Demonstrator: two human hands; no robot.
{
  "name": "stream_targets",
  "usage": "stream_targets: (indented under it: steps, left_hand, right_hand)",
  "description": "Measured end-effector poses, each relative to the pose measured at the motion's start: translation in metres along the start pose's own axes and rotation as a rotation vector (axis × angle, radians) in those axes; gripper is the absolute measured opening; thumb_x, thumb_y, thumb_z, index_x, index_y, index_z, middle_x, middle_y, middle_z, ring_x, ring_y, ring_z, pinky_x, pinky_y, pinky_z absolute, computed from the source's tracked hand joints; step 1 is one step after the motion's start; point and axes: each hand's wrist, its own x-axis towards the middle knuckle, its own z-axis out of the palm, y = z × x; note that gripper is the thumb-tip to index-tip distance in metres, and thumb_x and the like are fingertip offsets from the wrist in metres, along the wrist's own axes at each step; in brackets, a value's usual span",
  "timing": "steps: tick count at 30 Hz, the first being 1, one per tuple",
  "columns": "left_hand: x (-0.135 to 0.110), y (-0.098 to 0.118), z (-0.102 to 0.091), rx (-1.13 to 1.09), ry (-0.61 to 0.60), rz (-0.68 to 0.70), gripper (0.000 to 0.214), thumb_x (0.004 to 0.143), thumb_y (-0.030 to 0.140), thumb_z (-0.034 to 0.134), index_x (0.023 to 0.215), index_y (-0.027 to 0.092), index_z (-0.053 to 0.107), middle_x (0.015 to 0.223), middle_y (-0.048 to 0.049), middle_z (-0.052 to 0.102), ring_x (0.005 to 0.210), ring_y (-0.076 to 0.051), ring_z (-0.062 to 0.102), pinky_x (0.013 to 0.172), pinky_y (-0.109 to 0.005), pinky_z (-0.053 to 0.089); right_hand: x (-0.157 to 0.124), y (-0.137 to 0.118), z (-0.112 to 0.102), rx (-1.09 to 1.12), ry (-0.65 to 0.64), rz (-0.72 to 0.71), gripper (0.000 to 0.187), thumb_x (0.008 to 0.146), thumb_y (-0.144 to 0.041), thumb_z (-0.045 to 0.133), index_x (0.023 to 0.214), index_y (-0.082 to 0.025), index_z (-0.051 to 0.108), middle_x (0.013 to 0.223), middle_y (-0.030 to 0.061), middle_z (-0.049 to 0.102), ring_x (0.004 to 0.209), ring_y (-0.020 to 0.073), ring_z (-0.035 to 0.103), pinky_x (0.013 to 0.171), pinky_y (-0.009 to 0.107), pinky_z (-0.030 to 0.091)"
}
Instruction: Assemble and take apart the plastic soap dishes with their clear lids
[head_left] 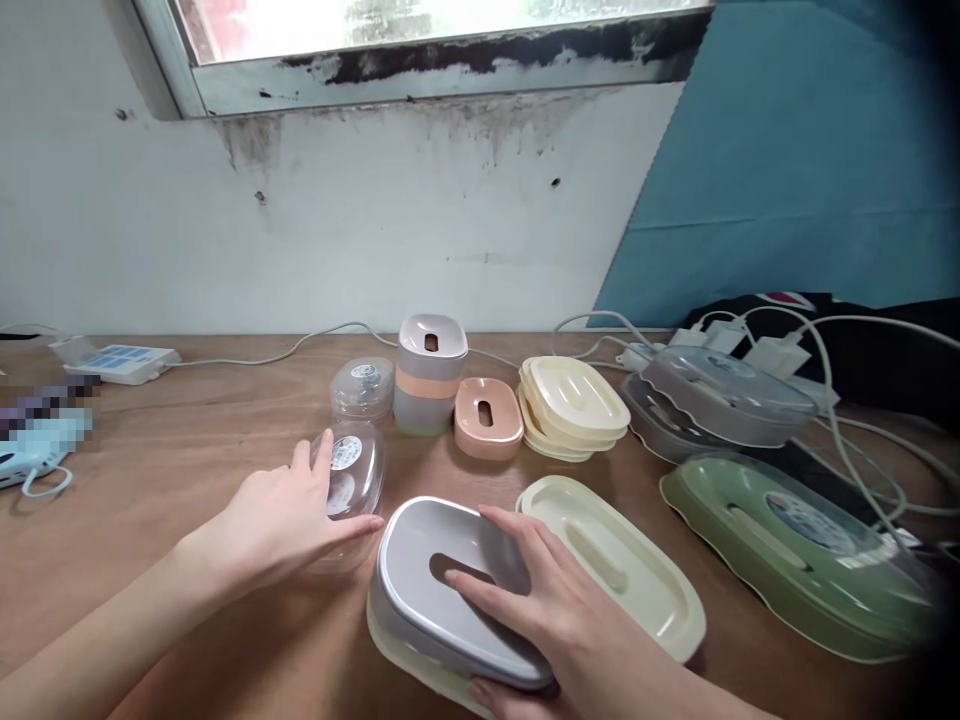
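My left hand [289,515] curls round a clear plastic container [352,485] with a round sticker, holding it tilted just above the wooden table [187,470]. My right hand [540,600] lies over a grey lid with a slot [442,580], fingers on top and thumb under its near edge. The grey lid rests on a cream piece [409,660] below it. A long cream lid [622,560] lies right beside my right hand.
Behind stand another clear container [362,388], a grey-and-peach stacked box [430,375], a peach lid [487,415], stacked cream lids [574,405], grey lids with a clear cover [720,400] and a green tray [795,555]. Cables and chargers [757,345] at right, a power strip [120,362] at left.
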Motion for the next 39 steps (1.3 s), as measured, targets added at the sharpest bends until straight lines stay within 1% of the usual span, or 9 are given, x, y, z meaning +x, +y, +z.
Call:
stream_targets:
  steps: [5,8,10,13,16,22,28,34,39]
  left_hand:
    - [-0.015,0.003,-0.017,-0.027,0.172,0.050,0.082,0.085,0.063,0.026,0.141,0.003,0.022,0.144,-0.0209,0.028,0.122,-0.036,0.044,0.080,-0.045,0.050]
    - [-0.020,0.014,-0.025,-0.162,0.400,0.308,0.069,0.089,0.057,0.028,0.137,0.008,0.035,0.137,-0.0161,0.042,0.121,-0.031,0.044,0.087,-0.042,0.048]
    - [-0.015,0.028,-0.028,-0.213,0.481,0.550,0.062,0.088,0.049,0.041,0.136,0.011,0.035,0.138,-0.0153,0.041,0.121,-0.030,0.044,0.093,-0.042,0.045]
    - [0.005,0.051,-0.030,-0.196,0.452,0.848,0.058,0.084,0.029,0.057,0.134,0.013,0.034,0.139,-0.0147,0.039,0.113,-0.027,0.050,0.090,-0.039,0.046]
    - [0.026,0.067,-0.031,-0.127,0.361,0.986,0.032,0.088,0.017,0.051,0.119,0.015,0.048,0.118,-0.0098,0.058,0.093,-0.022,0.061,0.075,-0.034,0.052]
    - [0.050,0.069,-0.034,-0.316,0.377,1.039,0.017,0.093,0.016,0.043,0.105,0.017,0.055,0.108,-0.0055,0.060,0.093,-0.017,0.062,0.078,-0.028,0.051]
    - [0.063,0.072,-0.029,-0.391,0.429,1.046,0.020,0.089,0.008,0.045,0.105,0.015,0.055,0.119,-0.0058,0.057,0.101,-0.018,0.060,0.085,-0.030,0.052]
    - [0.059,0.066,-0.026,-0.330,0.483,0.950,0.044,0.088,0.010,0.048,0.130,0.015,0.034,0.141,-0.0140,0.036,0.111,-0.023,0.057,0.086,-0.034,0.052]
    - [0.037,0.043,-0.013,-0.313,0.554,0.911,0.049,0.091,0.017,0.043,0.136,0.018,0.023,0.138,-0.0140,0.039,0.115,-0.024,0.053,0.090,-0.035,0.050]
  right_hand:
    - [0.001,0.012,-0.019,-0.050,0.129,0.048,0.051,0.071,-0.032,0.063,0.121,-0.027,0.055,0.134,0.0148,0.039,0.117,0.0319,0.044,0.087,0.046,0.047]
    - [0.008,0.021,-0.035,-0.186,0.230,0.206,0.029,0.080,-0.041,0.054,0.098,-0.023,0.066,0.127,0.0149,0.046,0.112,0.0321,0.048,0.084,0.047,0.047]
    - [0.016,0.023,-0.041,-0.295,0.218,0.322,0.037,0.081,-0.051,0.049,0.084,-0.020,0.068,0.117,0.0167,0.053,0.103,0.0337,0.052,0.081,0.049,0.048]
    - [0.025,0.018,-0.043,-0.362,0.135,0.406,0.046,0.080,-0.057,0.047,0.090,-0.017,0.068,0.109,0.0179,0.057,0.098,0.0344,0.054,0.078,0.049,0.049]
    - [0.023,0.017,-0.044,-0.244,0.049,0.372,0.048,0.080,-0.056,0.049,0.107,-0.018,0.061,0.116,0.0163,0.054,0.105,0.0327,0.051,0.083,0.048,0.048]
    - [0.004,0.039,-0.060,-0.180,-0.005,0.153,0.041,0.080,-0.031,0.059,0.119,-0.023,0.053,0.130,0.0096,0.046,0.116,0.0274,0.044,0.092,0.042,0.045]
    - [0.010,0.045,-0.075,-0.263,-0.035,0.017,0.041,0.081,-0.041,0.057,0.118,-0.024,0.056,0.119,0.0062,0.057,0.106,0.0269,0.049,0.086,0.042,0.048]
    - [0.028,0.048,-0.079,-0.379,0.003,0.061,0.036,0.079,-0.037,0.059,0.112,-0.021,0.060,0.112,0.0080,0.059,0.098,0.0280,0.052,0.081,0.044,0.049]
    - [0.042,0.052,-0.079,-0.443,0.016,0.131,0.037,0.079,-0.038,0.058,0.113,-0.022,0.060,0.111,0.0084,0.059,0.098,0.0289,0.052,0.078,0.043,0.050]
